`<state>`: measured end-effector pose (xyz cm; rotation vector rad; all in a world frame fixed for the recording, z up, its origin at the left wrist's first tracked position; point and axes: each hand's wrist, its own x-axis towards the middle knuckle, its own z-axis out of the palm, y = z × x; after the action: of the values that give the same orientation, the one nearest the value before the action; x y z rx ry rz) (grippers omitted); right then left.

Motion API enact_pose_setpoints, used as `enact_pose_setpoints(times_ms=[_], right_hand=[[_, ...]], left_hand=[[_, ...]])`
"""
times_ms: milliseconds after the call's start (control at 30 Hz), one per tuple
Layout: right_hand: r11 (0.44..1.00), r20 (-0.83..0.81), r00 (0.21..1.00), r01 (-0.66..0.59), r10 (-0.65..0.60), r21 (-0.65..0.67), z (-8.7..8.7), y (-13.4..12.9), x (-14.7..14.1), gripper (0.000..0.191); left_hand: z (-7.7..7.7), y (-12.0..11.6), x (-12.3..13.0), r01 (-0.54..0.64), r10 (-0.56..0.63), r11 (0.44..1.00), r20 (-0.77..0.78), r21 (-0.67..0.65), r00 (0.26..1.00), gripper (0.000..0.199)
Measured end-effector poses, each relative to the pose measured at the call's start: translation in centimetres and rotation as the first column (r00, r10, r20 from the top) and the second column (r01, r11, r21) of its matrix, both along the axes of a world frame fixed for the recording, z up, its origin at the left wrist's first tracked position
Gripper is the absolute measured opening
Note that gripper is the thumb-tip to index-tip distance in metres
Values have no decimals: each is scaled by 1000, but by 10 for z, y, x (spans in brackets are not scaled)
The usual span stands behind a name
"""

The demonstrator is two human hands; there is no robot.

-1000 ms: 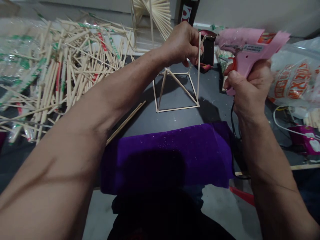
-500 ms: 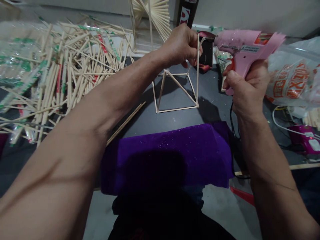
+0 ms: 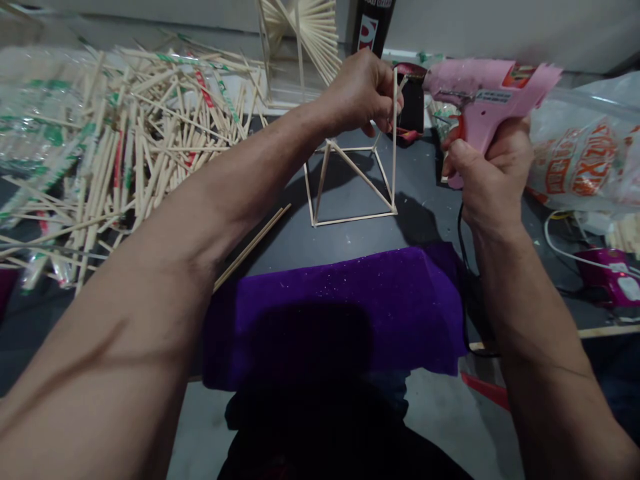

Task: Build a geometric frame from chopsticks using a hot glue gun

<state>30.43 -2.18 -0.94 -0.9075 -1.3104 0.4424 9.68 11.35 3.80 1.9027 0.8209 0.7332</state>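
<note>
A frame of thin wooden sticks (image 3: 355,219) stands on the grey table, with a square base and slanting sticks. My left hand (image 3: 363,93) is closed, its fingertips pinching sticks at the frame's raised top right. In my right hand (image 3: 493,167) is a pink glue gun (image 3: 480,83), gripped by its handle and pointing left. The gun's nozzle is close to the stick tops beside my left fingertips; whether it touches them I cannot tell.
Many loose and wrapped sticks (image 3: 160,133) cover the left side. A purple cloth (image 3: 345,287) lies at the front edge. Behind stand a twisted stick model (image 3: 320,40) and a dark can (image 3: 373,30). A printed plastic bag (image 3: 585,157) sits at right.
My right hand and the glue gun have shifted slightly left, nearer the stick tops. My left hand keeps its pinch and has barely moved.
</note>
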Motion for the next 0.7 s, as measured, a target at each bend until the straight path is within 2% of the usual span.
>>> enact_pose_setpoints(times_ms=[167,367,533,700], right_hand=[[999,11,999,31,-31,-23,-3,1,3,39],[991,60,995,91,-86,-99,-1,1,4,42],[996,39,998,51,-48,-74,0,-2,3,40],[988,12,999,-40,42,-149,4,-10,5,45]], left_hand=[[-1,1,0,21,-21,1000,34,17,999,12],[1,-2,3,-9,9,1000,10,-6,1000,24],[2,-3,0,12,-13,1000,28,12,1000,20],[1,-4,-1,-9,9,1000,14,10,1000,19]])
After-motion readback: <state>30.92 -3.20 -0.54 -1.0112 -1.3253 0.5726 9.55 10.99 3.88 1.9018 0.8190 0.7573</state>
